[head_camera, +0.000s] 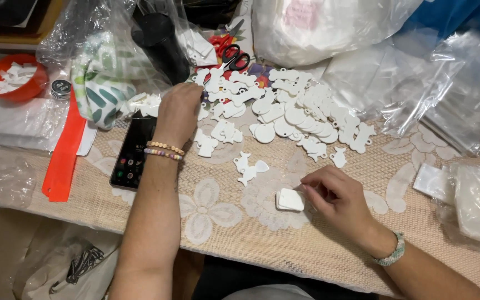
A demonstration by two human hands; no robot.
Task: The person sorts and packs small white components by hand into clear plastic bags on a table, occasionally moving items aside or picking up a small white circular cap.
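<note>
Both hands work over the lace-covered worktop (223,233): the left hand (178,111) reaches, loosely curled, into the heap of white cutout tags (290,111); the right hand (334,194) pinches a small white tag stack (290,200) on the worktop.

Left hand (178,111) outstretched, right hand (334,197) curled.

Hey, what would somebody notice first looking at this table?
A big scatter of flat white shaped pieces covers the lace tablecloth at top centre, where the left hand reaches. The right hand touches a small stack of white pieces nearer. A bright orange strip lies left.
</note>
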